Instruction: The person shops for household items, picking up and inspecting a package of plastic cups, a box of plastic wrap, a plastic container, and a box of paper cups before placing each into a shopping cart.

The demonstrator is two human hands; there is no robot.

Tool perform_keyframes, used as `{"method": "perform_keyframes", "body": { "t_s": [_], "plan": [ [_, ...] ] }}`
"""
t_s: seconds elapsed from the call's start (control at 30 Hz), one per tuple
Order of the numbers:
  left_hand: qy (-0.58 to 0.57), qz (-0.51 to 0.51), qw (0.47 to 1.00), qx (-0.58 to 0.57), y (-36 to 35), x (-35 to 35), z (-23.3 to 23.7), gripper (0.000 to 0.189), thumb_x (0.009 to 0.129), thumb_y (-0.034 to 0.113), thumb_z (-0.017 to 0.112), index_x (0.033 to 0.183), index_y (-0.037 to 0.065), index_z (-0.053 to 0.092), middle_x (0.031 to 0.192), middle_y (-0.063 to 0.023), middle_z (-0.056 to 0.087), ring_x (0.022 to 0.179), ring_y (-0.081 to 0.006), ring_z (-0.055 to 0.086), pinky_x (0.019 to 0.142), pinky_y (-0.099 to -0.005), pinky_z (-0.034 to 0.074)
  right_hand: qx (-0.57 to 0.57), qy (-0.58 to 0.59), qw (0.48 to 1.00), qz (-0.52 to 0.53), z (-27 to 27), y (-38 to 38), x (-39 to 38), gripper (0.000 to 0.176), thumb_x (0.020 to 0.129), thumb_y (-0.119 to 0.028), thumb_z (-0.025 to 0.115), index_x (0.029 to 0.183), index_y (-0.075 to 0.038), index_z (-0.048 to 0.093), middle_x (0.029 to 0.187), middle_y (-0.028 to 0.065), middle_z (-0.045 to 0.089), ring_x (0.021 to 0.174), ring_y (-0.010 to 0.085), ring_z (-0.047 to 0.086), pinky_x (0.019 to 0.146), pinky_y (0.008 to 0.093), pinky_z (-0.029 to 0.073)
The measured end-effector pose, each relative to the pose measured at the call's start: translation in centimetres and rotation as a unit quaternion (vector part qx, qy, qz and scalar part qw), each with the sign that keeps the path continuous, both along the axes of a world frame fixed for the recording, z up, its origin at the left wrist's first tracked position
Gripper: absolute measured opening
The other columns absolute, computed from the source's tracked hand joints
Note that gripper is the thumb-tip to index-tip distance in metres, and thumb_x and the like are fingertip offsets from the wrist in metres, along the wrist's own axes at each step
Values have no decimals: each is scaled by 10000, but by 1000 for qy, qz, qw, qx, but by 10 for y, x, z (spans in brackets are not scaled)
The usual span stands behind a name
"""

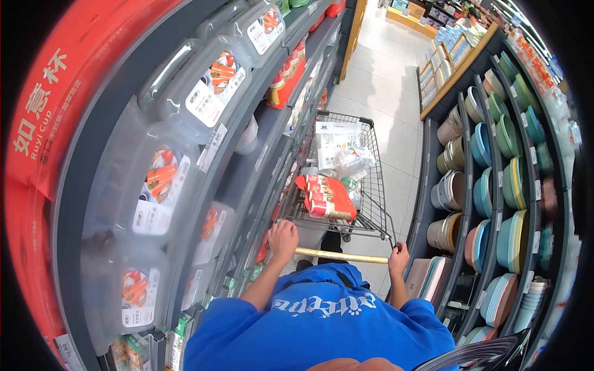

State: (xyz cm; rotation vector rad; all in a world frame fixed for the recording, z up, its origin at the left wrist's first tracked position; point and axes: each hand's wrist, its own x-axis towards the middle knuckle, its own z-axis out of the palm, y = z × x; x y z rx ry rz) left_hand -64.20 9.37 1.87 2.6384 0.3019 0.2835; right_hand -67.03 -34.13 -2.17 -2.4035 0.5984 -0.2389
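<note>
A wire shopping cart point(372, 216) stands in front of me in the aisle, with a yellowish handle bar point(340, 255) across its near end. My left hand point(283, 240) is closed at the bar's left end, close beside the left shelves. At the right end, my right hand point(399, 255) has its fingers curled round the cart's corner. Inside the basket lies a red and gold pack point(327, 198), nearest to me. Behind it sit a clear plastic-wrapped item point(354, 162) and a white printed bag point(331, 135).
Shelves on the left carry clear plastic food boxes point(162, 185) with printed labels. On the right, shelves hold stacked coloured bowls and basins point(508, 136). Pale floor tiles point(377, 93) run ahead between them, past a wooden-framed display point(455, 62).
</note>
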Motion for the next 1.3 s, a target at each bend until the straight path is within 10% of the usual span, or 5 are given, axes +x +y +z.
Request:
{"method": "perform_keyframes", "body": {
  "t_s": [0.43,0.67,0.83,1.0,1.3],
  "plan": [
    [-37,-73,960,-267,-16,69,16,86,905,134,669,935,54,677,914,-118,668,818,-288,676,710,-400,525,-108,-97,985,-96,-7,-7,81,260,982,-228,571,1061,3,659,996,198,678,966,385,640,865,476,497],
    [-438,-356,777,-278,-40,115,312,394,1011,348,611,1133,-26,589,943,-130,673,747,-231,634,676,-359,532,42,-535,798,273,354,120,133,258,1004,-163,564,1136,47,636,941,143,652,805,260,631,707,366,524],
    [-576,-381,650,-317,-47,113,411,475,989,632,442,1299,298,579,952,76,600,745,-110,515,714,-286,399,140,-567,702,408,468,121,118,518,1031,-547,451,1056,-51,601,1008,18,662,705,149,513,610,291,386],
    [-636,-370,634,-238,-23,139,427,226,1025,439,514,1162,399,689,977,227,608,744,16,502,734,-209,370,70,-680,635,361,480,98,160,353,1055,-428,457,946,-181,684,989,-114,697,693,40,477,643,226,360],
    [-638,-381,620,-252,-51,210,411,221,1003,260,529,1161,129,612,1024,6,642,772,-128,585,704,-294,473,81,-710,615,332,482,71,197,298,1042,-327,492,931,-179,726,927,-150,715,776,4,547,701,202,411]
  ]
}}
